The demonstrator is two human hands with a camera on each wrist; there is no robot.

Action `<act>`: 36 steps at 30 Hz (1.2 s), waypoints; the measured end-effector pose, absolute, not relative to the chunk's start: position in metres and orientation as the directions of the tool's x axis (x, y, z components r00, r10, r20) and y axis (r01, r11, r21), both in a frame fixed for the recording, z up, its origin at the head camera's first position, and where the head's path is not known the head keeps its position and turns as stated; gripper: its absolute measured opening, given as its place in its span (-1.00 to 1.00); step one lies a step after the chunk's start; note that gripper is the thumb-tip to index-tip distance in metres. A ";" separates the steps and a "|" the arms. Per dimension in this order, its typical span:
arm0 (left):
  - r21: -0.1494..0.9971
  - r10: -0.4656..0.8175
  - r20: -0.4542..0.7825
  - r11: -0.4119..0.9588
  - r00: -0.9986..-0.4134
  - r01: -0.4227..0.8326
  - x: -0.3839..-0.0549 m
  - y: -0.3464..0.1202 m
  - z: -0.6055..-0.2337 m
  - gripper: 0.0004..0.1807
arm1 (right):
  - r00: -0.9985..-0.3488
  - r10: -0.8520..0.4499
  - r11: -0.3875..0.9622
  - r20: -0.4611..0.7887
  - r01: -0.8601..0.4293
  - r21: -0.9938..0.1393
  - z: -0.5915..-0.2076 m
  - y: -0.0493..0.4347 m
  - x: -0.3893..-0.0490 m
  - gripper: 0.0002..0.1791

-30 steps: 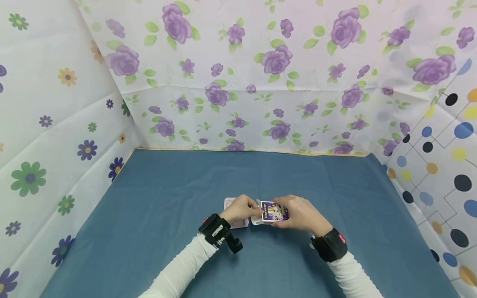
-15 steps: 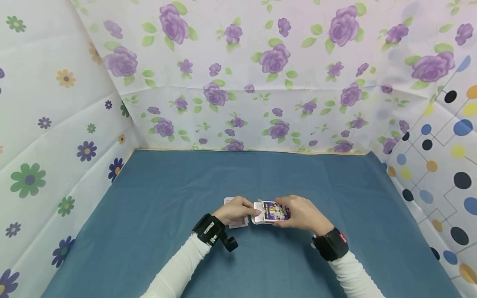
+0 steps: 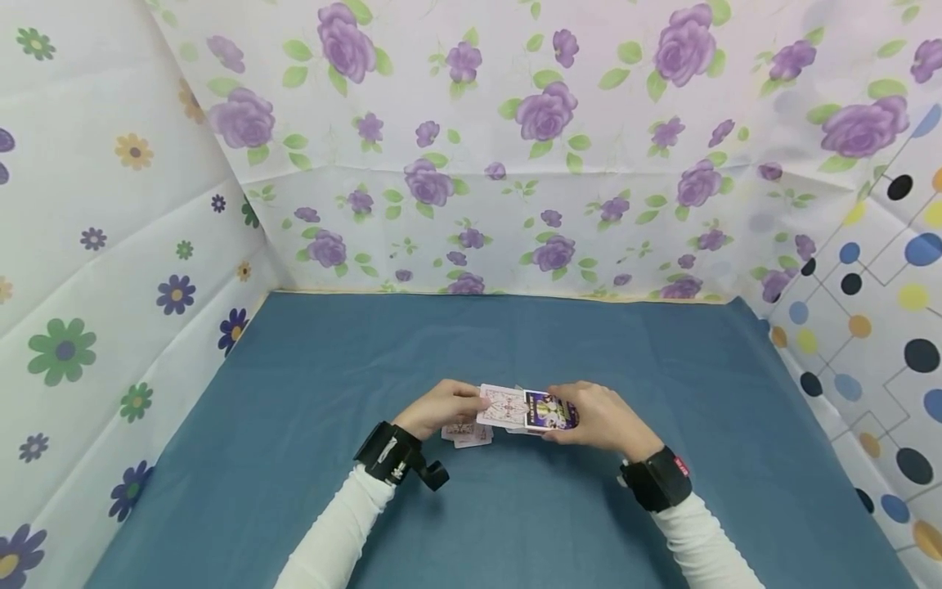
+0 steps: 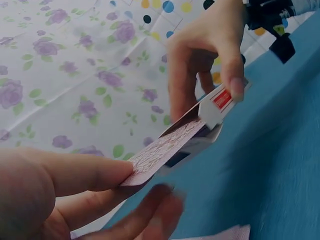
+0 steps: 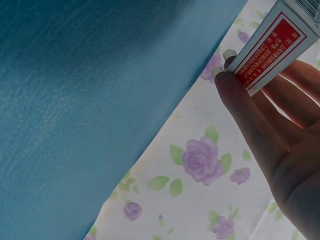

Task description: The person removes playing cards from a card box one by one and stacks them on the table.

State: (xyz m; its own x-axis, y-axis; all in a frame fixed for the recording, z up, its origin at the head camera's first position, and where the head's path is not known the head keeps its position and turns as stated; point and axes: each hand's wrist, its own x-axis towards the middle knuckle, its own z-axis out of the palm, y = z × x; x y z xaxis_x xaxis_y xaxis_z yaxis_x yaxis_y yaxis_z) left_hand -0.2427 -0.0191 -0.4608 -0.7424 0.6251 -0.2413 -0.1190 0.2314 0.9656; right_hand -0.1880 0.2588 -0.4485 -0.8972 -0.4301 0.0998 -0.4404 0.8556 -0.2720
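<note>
In the head view my left hand (image 3: 440, 408) pinches the end of the playing cards (image 3: 504, 406), which have a red-patterned back and stick well out of a card box (image 3: 550, 411). My right hand (image 3: 598, 415) grips the box at its other end, thumb on one edge and fingers on the other. The left wrist view shows the cards (image 4: 159, 150) between thumb and finger, their far end still inside the box's open mouth. A red-and-white side of the box (image 5: 272, 50) faces the right wrist camera. More playing cards (image 3: 471, 433) lie on the table under my left hand, partly hidden.
A blue cloth (image 3: 353, 352) covers the table. Behind it hangs a curtain with purple roses (image 3: 545, 114); a flowered sheet (image 3: 81, 245) stands at the left and a dotted one (image 3: 868, 343) at the right.
My left hand has moved left, drawing the cards further out of the box. The box and right hand have stayed nearly in place, lifting slightly.
</note>
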 end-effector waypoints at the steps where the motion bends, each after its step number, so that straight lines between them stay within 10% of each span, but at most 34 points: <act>1: 0.965 0.620 -0.250 0.225 -0.744 -0.137 -0.243 -0.021 -0.460 -0.78 | -0.897 -0.430 0.856 0.098 -0.440 -0.272 -0.448 0.259 -0.188 -0.26; 16: 0.969 0.591 -0.244 0.121 -0.769 -0.215 -0.248 -0.038 -0.458 -0.53 | -0.897 -0.429 0.852 0.105 -0.441 -0.282 -0.452 0.259 -0.186 -0.29; 26: 0.951 0.271 -0.222 0.271 -0.937 -0.147 -0.262 -0.051 -0.480 -0.64 | -0.904 -0.418 0.859 0.090 -0.426 -0.285 -0.456 0.263 -0.185 -0.25; 36: 0.909 0.109 -0.156 0.405 -0.982 -0.100 -0.267 -0.051 -0.499 -0.71 | -0.901 -0.426 0.853 0.085 -0.432 -0.294 -0.460 0.264 -0.186 -0.28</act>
